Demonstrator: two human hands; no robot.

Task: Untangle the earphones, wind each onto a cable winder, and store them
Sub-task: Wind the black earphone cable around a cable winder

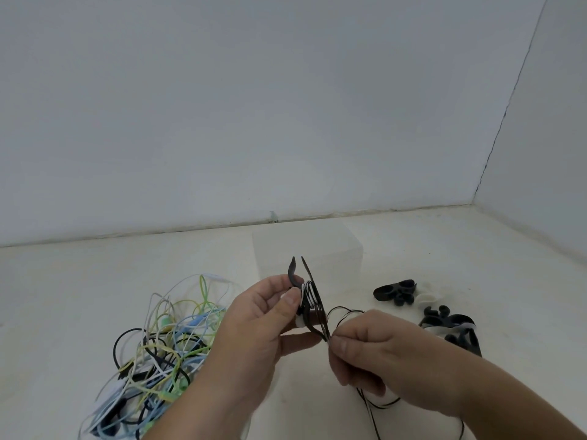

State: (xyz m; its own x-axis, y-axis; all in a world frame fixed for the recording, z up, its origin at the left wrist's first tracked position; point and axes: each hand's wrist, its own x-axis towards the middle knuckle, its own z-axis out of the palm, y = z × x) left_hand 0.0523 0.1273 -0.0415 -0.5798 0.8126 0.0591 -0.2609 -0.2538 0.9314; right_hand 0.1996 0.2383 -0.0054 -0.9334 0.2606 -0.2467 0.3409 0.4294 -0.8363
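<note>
Black cable winder (306, 300) pinched in left hand (254, 338), cord (346, 312) in right hand (374, 354)

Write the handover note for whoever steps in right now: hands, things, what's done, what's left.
Left hand: holds a black cable winder with a few turns of cable on it.
Right hand: fingers pinch the black earphone cable beside the winder; the slack trails toward the near edge.
Tangled earphones: heaped on the table, left of the hands.
Spare winders: black and white, right of the hands.
A translucent box stands behind the hands.
Done: one earphone freed, winding begun.
Left: finish this winding, store it, then untangle and wind the rest.
</note>
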